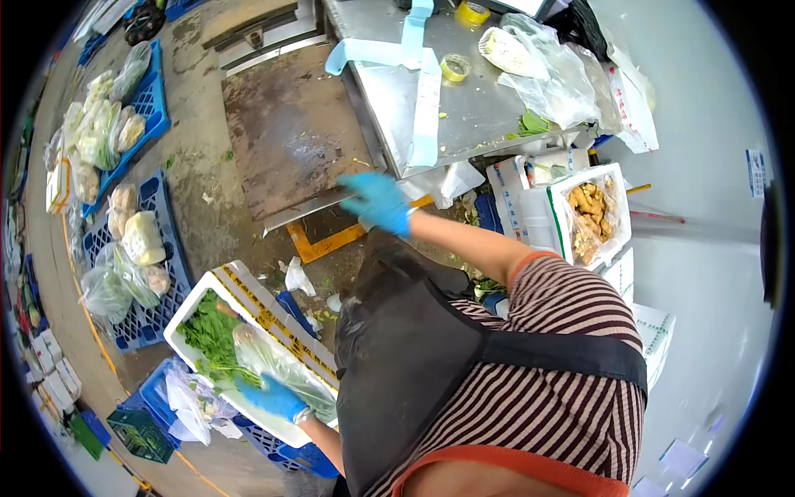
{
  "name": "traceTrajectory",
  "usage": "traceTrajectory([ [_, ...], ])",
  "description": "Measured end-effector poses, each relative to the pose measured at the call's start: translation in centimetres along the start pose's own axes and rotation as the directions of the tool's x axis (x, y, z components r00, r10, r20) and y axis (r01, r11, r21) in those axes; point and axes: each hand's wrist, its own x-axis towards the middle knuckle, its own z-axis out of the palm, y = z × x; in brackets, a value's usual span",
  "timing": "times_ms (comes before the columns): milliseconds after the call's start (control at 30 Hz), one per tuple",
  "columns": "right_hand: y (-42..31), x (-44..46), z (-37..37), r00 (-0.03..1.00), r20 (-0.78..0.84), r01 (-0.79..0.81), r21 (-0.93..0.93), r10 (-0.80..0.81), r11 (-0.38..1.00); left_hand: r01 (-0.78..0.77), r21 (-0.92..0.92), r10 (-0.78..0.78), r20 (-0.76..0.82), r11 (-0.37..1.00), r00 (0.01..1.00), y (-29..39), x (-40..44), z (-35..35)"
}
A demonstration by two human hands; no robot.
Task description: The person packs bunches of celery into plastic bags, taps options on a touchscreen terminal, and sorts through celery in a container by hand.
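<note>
My right hand [377, 203], in a blue glove, is held over the floor beside the metal table's near corner, fingers spread and holding nothing. My left hand [276, 399], also gloved in blue, rests at the lower side of a white foam box [186, 330]. Its fingers are apart and touch the leafy greens [207, 331] and a clear plastic bag of vegetables [277, 360] in that box. Yellow tape with black print runs along the box's upper edge. A dark apron [406, 356] covers my front.
The metal table [472, 124] bears tape rolls [455, 68], pale blue strips [426, 108] and plastic bags [555, 83]. Ginger [590, 215] fills a foam box at right. Blue pallets [168, 232] with bagged vegetables [142, 238] stand at left. A brown metal plate [290, 132] lies beside the table.
</note>
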Motion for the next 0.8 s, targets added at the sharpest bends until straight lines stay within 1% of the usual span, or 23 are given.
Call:
traceTrajectory([
  [33, 2.2, -1.1, -1.5, 0.989, -0.147, -0.030, -0.111, 0.014, 0.993, -0.010, 0.006, 0.010, 0.009, 1.000, 1.000, -0.1, 0.6, -0.3],
  [67, 3.1, -2.0, -3.0, 0.972, -0.219, -0.131, -0.235, 0.079, 0.963, -0.084, 0.094, 0.078, 0.062, 0.992, 0.995, 2.3, 1.4, 2.0],
  [100, 8.5, -2.1, -6.6, 0.963, -0.235, -0.199, -0.307, 0.129, 0.931, 0.213, -0.038, -0.191, 0.309, 0.976, 0.932, 10.7, 1.4, 7.5],
  [133, 11.3, -2.0, -7.3, 0.953, -0.295, -0.178, -0.368, 0.066, 0.913, 0.145, -0.179, -0.062, 0.400, 0.973, 0.914, 14.0, 2.6, 11.5],
  [167, 13.8, -1.8, -7.9, 0.938, -0.346, -0.161, -0.434, 0.001, 0.886, 0.144, -0.271, 0.008, 0.491, 0.952, 0.871, 16.1, 3.8, 15.9],
  [200, 15.8, -1.3, -9.0, 0.950, -0.308, -0.188, -0.423, 0.054, 0.887, 0.118, -0.297, 0.074, 0.564, 0.947, 0.823, 18.1, 4.8, 20.3],
  [233, 17.2, -1.2, -9.2, 0.959, -0.259, -0.215, -0.400, 0.115, 0.891, 0.044, -0.268, 0.142, 0.634, 0.962, 0.760, 20.4, 5.6, 24.0],
  [267, 18.3, -1.1, -9.4, 0.963, -0.207, -0.243, -0.379, 0.174, 0.893, 0.023, -0.289, 0.195, 0.701, 0.957, 0.686, 22.9, 6.1, 27.5],
  [300, 19.1, -0.9, -9.6, 0.963, -0.156, -0.259, -0.338, 0.218, 0.905, -0.003, -0.292, 0.224, 0.727, 0.957, 0.649, 24.4, 6.4, 30.9],
  [333, 19.6, -0.6, -9.8, 0.961, -0.101, -0.277, -0.296, 0.259, 0.914, 0.075, -0.234, 0.141, 0.779, 0.969, 0.610, 26.0, 6.7, 34.1],
  [367, 19.9, -0.3, -10.2, 0.954, -0.045, -0.296, -0.256, 0.295, 0.920, 0.227, -0.094, -0.044, 0.843, 0.969, 0.537, 27.8, 7.0, 36.9],
  [400, 19.6, -0.3, -10.7, 0.967, -0.058, -0.253, -0.229, 0.247, 0.940, 0.362, 0.056, -0.221, 0.873, 0.930, 0.435, 29.3, 7.4, 39.4],
  [467, 17.8, -0.9, -11.8, 0.985, -0.087, -0.160, -0.174, 0.146, 0.972, 0.578, 0.178, -0.376, 0.894, 0.796, 0.242, 30.1, 8.0, 43.6],
  [500, 17.2, -1.3, -12.2, 0.995, -0.051, -0.090, -0.137, 0.084, 0.986, 0.668, 0.243, -0.435, 0.891, 0.704, 0.134, 29.8, 8.2, 45.0],
  [533, 16.6, -1.9, -12.6, 1.000, -0.019, -0.022, -0.096, 0.020, 0.995, 0.692, 0.203, -0.370, 0.924, 0.692, 0.099, 29.1, 8.2, 46.0],
  [567, 15.9, -2.4, -13.1, 0.999, 0.010, 0.047, -0.054, -0.047, 0.997, 0.718, 0.161, -0.300, 0.951, 0.677, 0.070, 28.2, 8.1, 46.8],
  [600, 14.8, -2.5, -14.1, 0.996, 0.068, 0.055, 0.013, -0.056, 0.998, 0.743, 0.118, -0.226, 0.973, 0.659, 0.046, 26.9, 8.0, 47.7],
  [633, 14.0, -2.6, -14.9, 0.999, 0.034, -0.029, 0.178, 0.024, 0.984, 0.707, 0.078, -0.165, 0.985, 0.703, 0.055, 26.2, 7.8, 48.2],
  [667, 13.4, -2.6, -15.5, 0.994, 0.012, -0.108, 0.337, 0.111, 0.935, 0.632, 0.102, -0.214, 0.971, 0.769, 0.103, 25.3, 7.8, 48.5],
  [700, 13.3, -2.6, -15.9, 0.980, 0.002, -0.175, 0.487, 0.200, 0.856, 0.548, 0.131, -0.254, 0.955, 0.826, 0.154, 25.5, 7.6, 48.3],
  [733, 14.7, -2.3, -15.5, 0.940, 0.017, -0.309, 0.473, 0.342, 0.825, 0.543, 0.112, -0.252, 0.949, 0.832, 0.191, 25.7, 7.4, 48.2],
  [767, 16.2, -1.7, -15.5, 0.952, 0.003, -0.291, 0.315, 0.306, 0.904, 0.537, 0.094, -0.251, 0.941, 0.838, 0.227, 25.9, 7.0, 48.1],
  [800, 17.8, -1.0, -15.5, 0.964, -0.004, -0.263, 0.145, 0.266, 0.954, 0.532, 0.074, -0.248, 0.932, 0.843, 0.263, 26.1, 6.6, 48.2],
])
